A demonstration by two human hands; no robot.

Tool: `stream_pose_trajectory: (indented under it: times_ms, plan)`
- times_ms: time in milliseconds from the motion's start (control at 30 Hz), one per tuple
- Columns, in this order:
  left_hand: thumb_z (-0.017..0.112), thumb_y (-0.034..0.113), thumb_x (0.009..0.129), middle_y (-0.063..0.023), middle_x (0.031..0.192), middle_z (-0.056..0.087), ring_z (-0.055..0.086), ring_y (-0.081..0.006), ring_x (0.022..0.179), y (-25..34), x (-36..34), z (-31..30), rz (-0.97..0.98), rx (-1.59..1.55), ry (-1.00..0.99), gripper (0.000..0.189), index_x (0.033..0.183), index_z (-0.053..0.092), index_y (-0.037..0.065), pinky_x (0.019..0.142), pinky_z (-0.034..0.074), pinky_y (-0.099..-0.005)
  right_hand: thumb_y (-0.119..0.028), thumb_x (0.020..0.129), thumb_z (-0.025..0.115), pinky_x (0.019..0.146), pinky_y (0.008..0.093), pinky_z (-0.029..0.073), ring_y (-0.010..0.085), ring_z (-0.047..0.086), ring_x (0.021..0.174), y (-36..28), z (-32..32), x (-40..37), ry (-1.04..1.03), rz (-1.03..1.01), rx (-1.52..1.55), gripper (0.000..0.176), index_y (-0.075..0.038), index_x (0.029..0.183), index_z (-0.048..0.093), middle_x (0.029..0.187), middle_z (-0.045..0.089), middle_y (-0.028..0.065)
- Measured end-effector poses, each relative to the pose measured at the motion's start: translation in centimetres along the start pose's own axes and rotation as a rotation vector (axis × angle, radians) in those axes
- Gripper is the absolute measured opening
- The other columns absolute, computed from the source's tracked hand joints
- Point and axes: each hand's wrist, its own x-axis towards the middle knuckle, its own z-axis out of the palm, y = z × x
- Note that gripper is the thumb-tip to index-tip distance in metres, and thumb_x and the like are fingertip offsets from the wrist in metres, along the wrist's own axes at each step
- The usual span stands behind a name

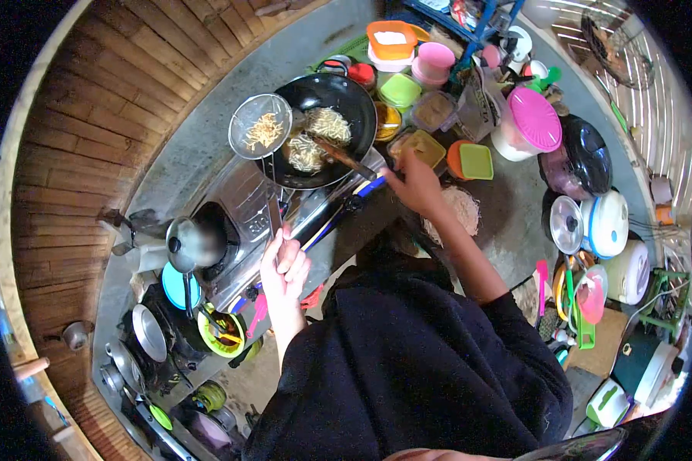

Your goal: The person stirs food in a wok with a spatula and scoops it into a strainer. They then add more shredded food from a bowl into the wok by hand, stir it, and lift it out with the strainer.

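Note:
My left hand [284, 269] is closed round the long handle of a wire strainer [275, 107]. Golden strips [264, 133] lie in its mesh, which is held over the left rim of a black wok [296, 92]. In the wok, clumps of pale strips [331, 127] sit in what looks like oil. My right hand [419, 184] grips a wooden spatula [344, 157] by its dark handle end. The spatula's tip is in the wok, touching or among the pale strips.
The wok stands on a metal gas stove [257, 219]; a lidded pot [207, 238] is on its other side. Plastic containers [400, 91] crowd behind the wok. A pink-lidded tub [534, 119] stands at right. A round of pale shreds [461, 213] lies below my right forearm.

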Motion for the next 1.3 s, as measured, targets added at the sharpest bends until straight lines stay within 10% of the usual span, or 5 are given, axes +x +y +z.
stream_pose_trajectory:
  times_ms: [467, 600, 1300]
  plan:
    - [0.035, 0.019, 0.094, 0.0060, 0.044, 0.026, 0.019, -0.0049, 0.030, -0.1, -1.4, -0.2, 0.119, 0.031, 0.018, 0.016, 0.091, 0.045, 0.007, 0.029, 0.017, -0.0196, -0.023, 0.079, 0.054, 0.065, 0.0495, 0.046, 0.0396, 0.059, 0.071, -3.2, 3.2, 6.0, -0.224, -0.052, -0.303, 0.037, -0.002, 0.100, 0.032, 0.074, 0.061, 0.0210]
    - [0.036, 0.019, 0.094, 0.0059, 0.044, 0.026, 0.019, -0.0050, 0.030, -0.2, -1.1, -0.4, 0.127, 0.013, 0.020, 0.015, 0.090, 0.045, 0.007, 0.029, 0.017, -0.0197, -0.032, 0.081, 0.054, 0.064, 0.0470, 0.048, 0.0370, 0.061, 0.072, -3.0, 3.2, 8.0, -0.243, -0.139, -0.377, 0.033, 0.000, 0.091, 0.051, 0.075, 0.061, 0.0211]
    - [0.036, 0.017, 0.094, 0.0069, 0.045, 0.029, 0.023, -0.0041, 0.031, -0.4, 0.8, -0.5, 0.111, -0.014, -0.075, 0.015, 0.094, 0.045, 0.005, 0.030, 0.019, -0.0185, -0.016, 0.077, 0.058, 0.055, 0.0446, 0.044, 0.0357, 0.058, 0.067, -2.9, -2.2, 4.2, -0.018, -0.287, -0.362, 0.022, -0.007, 0.094, 0.048, 0.082, 0.058, 0.0140]
